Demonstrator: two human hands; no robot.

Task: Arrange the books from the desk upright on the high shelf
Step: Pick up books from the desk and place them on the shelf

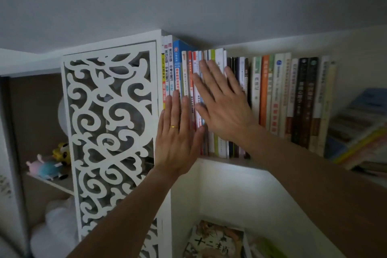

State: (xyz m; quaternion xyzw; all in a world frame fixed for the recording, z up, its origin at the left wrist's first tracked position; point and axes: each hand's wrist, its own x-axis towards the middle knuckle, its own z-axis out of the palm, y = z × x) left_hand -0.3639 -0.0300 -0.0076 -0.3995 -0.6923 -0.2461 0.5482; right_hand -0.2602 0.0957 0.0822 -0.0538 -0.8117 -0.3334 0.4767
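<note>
Nearest, at 6 o'clock, a magazine (215,241) lay flat in the lower compartment. Both forearms reached up from the bottom edge. Left hand (177,142) was flat, fingers straight and close together, ring (173,126) on one finger, pressed against the spines at the left end of the row. Right hand (223,104), at 1 o'clock from the left, was flat too, fingers straight and slightly spread, pressing spines just beside it. Neither gripped anything. Books (272,98) stood upright on the high shelf (226,160), filling it toward 3 o'clock. Carved white panel (109,132) was at 9 o'clock, soft toys (50,163) behind it. A stack of flat books (360,138) sat blurred at far 3 o'clock.
</note>
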